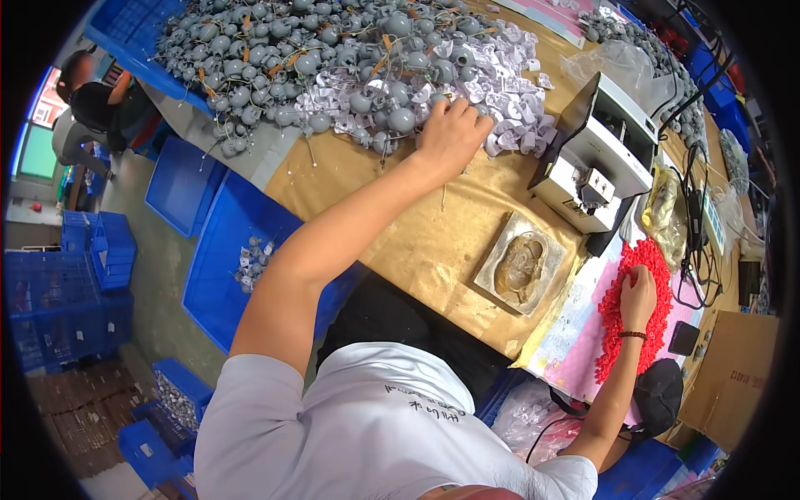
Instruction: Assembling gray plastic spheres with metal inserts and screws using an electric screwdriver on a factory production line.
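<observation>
My left hand (pixel 454 133) reaches to the near edge of a heap where grey round parts with thin wires (pixel 305 63) meet white plastic pieces (pixel 517 92). Its fingers are curled and pressed down among the parts; what they grip is hidden. A thin wire end shows just below that hand. Off to the right, my right hand (pixel 638 293) dips into a pile of small red pieces (pixel 611 329), fingers bunched together. Whatever it pinches cannot be made out. Between the hands a square metal block with a stained hollow (pixel 521 265) lies on the brown-covered table (pixel 367 208).
A white and black machine (pixel 593 158) stands behind the metal block. Black cables (pixel 696 242) run along the right side. Blue bins (pixel 218 275) sit left of the table, one holding a few grey parts. An open cardboard box (pixel 733 375) is at far right. Another person (pixel 87 104) is at far left.
</observation>
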Demonstrator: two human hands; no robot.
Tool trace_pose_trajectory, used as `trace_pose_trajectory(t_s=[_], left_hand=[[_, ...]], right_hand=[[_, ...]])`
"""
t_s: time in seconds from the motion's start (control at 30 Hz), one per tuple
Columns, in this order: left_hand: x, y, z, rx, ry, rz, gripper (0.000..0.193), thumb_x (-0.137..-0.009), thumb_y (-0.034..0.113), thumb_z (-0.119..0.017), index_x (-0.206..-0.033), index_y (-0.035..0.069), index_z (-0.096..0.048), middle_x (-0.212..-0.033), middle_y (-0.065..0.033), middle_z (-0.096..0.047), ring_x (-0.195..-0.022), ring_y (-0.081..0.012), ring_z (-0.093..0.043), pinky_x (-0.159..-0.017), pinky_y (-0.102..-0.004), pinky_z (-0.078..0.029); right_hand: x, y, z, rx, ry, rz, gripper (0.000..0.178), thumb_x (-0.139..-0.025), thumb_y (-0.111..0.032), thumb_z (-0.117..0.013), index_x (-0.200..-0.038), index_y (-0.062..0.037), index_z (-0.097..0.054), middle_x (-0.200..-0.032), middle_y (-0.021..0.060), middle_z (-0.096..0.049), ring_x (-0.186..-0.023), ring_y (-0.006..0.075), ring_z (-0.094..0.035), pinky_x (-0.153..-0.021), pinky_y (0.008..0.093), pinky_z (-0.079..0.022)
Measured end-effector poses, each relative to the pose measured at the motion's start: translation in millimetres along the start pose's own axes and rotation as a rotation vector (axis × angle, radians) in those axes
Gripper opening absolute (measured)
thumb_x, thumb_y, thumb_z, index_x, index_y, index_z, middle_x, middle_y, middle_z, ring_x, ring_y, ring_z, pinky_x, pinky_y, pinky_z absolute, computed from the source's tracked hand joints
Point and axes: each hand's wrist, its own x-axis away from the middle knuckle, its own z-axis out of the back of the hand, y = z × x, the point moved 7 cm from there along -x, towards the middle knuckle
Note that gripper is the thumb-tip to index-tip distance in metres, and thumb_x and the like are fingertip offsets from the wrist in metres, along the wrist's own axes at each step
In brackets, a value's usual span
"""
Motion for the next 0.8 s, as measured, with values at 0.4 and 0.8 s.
trace_pose_trajectory(t_s=[0.4, 0.8], left_hand=[[99.4, 52.3, 51.2, 0.589, -0.179, -0.004, 0.022, -0.078, 0.012, -0.075, -0.094, 0.008, -0.061, -0.100, -0.0082, -0.058, -0.095, -0.0284, -0.058, -0.080, -0.0381, -0.051], [129.0, 67.6, 53.8, 0.717, -0.304, -0.117, 0.028, -0.081, 0.022, -0.077, -0.103, 0.011, -0.064, -0.105, -0.0078, -0.061, -0.102, -0.0300, -0.059, -0.087, -0.0435, -0.050]], right_hand=[[10.6, -11.3, 27.7, -0.502, 0.047, -0.046, 0.024, -0.088, 0.008, -0.059, -0.109, 0.0000, -0.067, -0.101, 0.0049, -0.057, -0.089, 0.0117, -0.057, -0.076, 0.0251, -0.047], [33.7, -111.5, 32.8, -1.102, -0.187, -0.072, 0.014, -0.091, 0.006, -0.065, -0.105, 0.0018, -0.066, -0.100, 0.0035, -0.066, -0.090, 0.0101, -0.065, -0.079, 0.0239, -0.053]])
